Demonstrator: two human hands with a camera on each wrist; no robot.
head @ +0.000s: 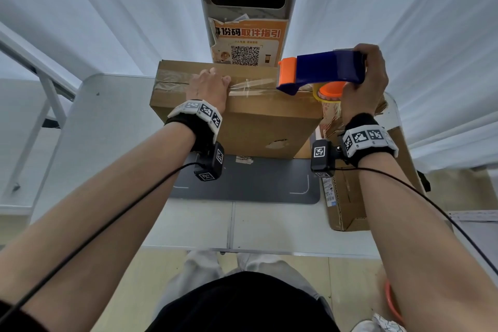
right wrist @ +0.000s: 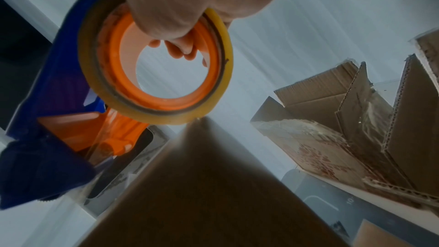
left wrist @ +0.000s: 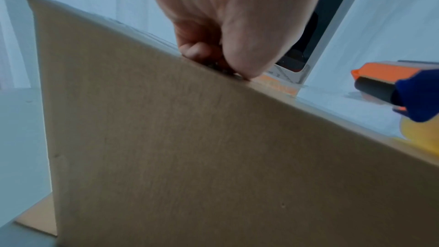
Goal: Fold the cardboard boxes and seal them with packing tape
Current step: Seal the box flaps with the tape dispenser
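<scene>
While left hand (head: 208, 86) presses box (head: 250, 121) flat-fingered on grey table (head: 107, 121) (white-curtained), right hand (head: 369, 81) grips dispenser (head: 326, 67).

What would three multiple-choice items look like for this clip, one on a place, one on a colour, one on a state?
1. Where does the left hand rest?
A. on top of the brown cardboard box
B. on the grey mat
C. on the flattened boxes

2. What colours is the plastic tape dispenser?
A. red and white
B. blue and orange
C. green and black

3. What is the right hand doing?
A. hanging idle
B. pressing the table
C. gripping the dispenser

Answers: A, fingers lie on the taped top seam; B, blue body with orange front and hub; C, fingers curl round its rear.
</scene>
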